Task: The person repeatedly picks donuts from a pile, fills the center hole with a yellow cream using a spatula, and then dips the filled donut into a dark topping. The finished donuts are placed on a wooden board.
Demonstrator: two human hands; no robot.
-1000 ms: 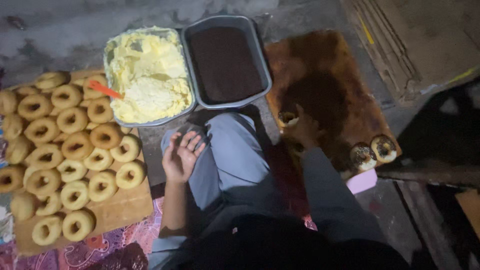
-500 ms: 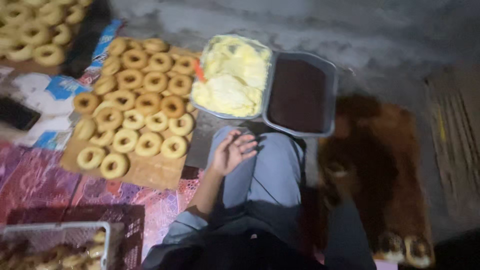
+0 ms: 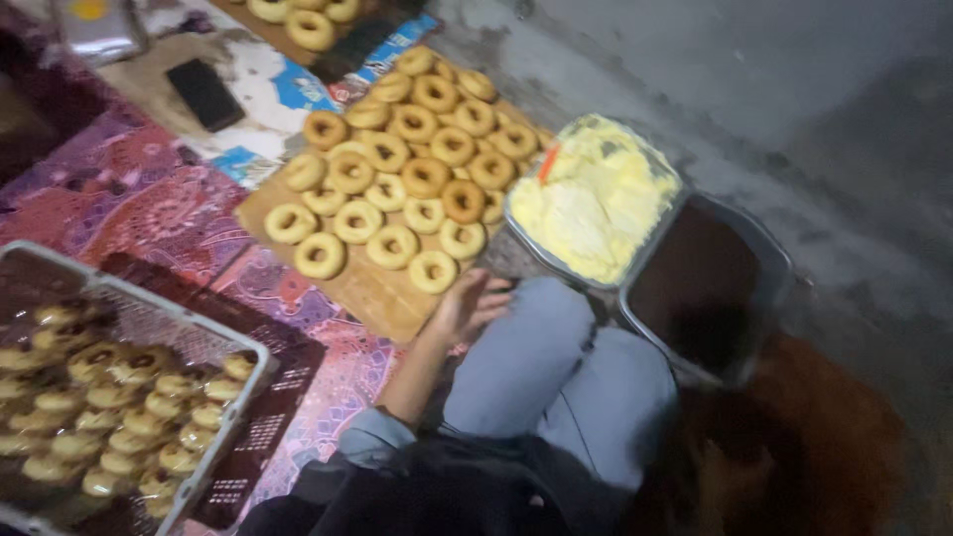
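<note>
Change: view is swung left since half a second ago; a crate of doughnuts (image 3: 129, 397) is brought into sight.
Left hand (image 3: 467, 308): held open and empty, fingers loosely spread, beside the knee, near the board's edge.
Right hand: not clearly seen; state cannot be told.
Plain doughnuts (image 3: 397, 189): laid in rows on a wooden board (image 3: 372, 293).
Trays: yellow cream (image 3: 596, 199) and dark chocolate (image 3: 705, 288), just beyond the board.
Handling: nearest doughnut is best lifted lightly by its rim.

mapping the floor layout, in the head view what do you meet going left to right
crate of glazed doughnuts → board of plain doughnuts → left hand → tray of yellow cream → tray of chocolate
</note>
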